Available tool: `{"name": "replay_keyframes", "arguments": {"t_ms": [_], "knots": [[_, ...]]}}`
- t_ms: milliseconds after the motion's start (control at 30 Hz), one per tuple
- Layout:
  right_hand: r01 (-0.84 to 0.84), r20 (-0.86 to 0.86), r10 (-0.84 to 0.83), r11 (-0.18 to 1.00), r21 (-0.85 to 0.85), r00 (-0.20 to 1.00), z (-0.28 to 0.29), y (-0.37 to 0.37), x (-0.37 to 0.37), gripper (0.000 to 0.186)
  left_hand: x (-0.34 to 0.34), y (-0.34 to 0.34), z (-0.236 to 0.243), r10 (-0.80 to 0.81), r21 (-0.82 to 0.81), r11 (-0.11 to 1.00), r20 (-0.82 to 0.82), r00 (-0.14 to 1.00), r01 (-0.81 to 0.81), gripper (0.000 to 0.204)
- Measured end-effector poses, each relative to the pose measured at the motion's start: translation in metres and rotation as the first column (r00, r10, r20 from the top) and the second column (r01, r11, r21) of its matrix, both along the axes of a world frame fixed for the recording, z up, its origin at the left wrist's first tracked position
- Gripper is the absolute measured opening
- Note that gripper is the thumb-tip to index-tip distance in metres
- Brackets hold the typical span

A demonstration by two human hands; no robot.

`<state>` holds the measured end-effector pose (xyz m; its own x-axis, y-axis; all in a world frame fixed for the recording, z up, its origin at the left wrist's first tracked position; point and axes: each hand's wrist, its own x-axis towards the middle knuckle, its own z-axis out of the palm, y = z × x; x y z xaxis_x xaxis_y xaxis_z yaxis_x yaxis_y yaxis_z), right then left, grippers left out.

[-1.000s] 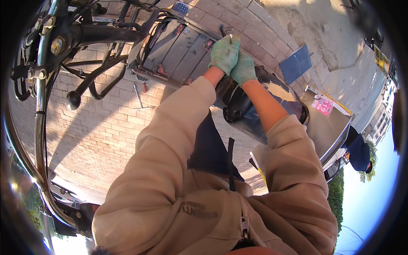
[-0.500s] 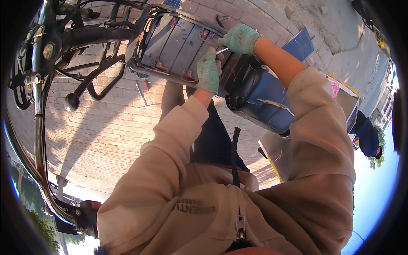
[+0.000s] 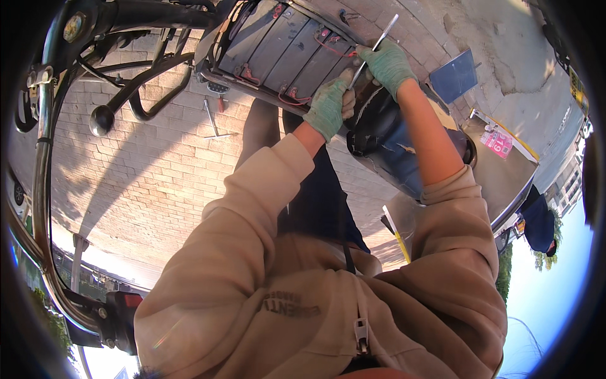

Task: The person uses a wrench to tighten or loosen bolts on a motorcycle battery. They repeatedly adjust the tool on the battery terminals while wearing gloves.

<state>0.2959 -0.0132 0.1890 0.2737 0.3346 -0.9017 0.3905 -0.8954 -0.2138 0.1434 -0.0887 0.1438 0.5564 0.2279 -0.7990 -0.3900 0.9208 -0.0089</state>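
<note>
My left hand [image 3: 328, 109] and my right hand [image 3: 386, 68], both in green gloves, are closed on a long silver metal rod [image 3: 386, 34] held diagonally, its far end sticking up past the right hand. They are at the right end of an open battery compartment [image 3: 278, 47] with several dark battery blocks, red wires and terminals. Just right of the compartment, under my right forearm, lies a black and blue seat [image 3: 374, 140] with torn covering. The lower end of the rod is partly hidden by my left hand.
Handlebars and black frame tubes [image 3: 43, 126] fill the left. A T-handled tool [image 3: 212, 120] and a red-handled tool [image 3: 221, 105] lie on the brick paving. A blue panel [image 3: 453, 77] is at the right, beside a metal cargo box [image 3: 499, 170]. A person [image 3: 536, 221] is at the far right.
My hands, earlier bunched together, have separated along the rod; the right is higher and further right. More of the rod now shows, tilted steeply. The view has shifted slightly.
</note>
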Motion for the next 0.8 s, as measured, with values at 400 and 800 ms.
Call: {"name": "replay_keyframes", "arguments": {"t_ms": [400, 800], "knots": [[-0.981, 0.355, 0.934, -0.025, 0.193, 0.046, 0.008, 0.007, -0.01, 0.017, -0.102, 0.007, -0.061, -0.269, 0.028, 0.944, -0.515, 0.814, 0.329, 0.033], [-0.581, 0.083, 0.672, 0.565, 0.586, 0.736, 0.014, 0.007, 0.008, 0.07, -0.012, 0.056, -0.12, -0.241, 0.547, 0.586, -0.586, 0.773, 0.598, 0.039]]}}
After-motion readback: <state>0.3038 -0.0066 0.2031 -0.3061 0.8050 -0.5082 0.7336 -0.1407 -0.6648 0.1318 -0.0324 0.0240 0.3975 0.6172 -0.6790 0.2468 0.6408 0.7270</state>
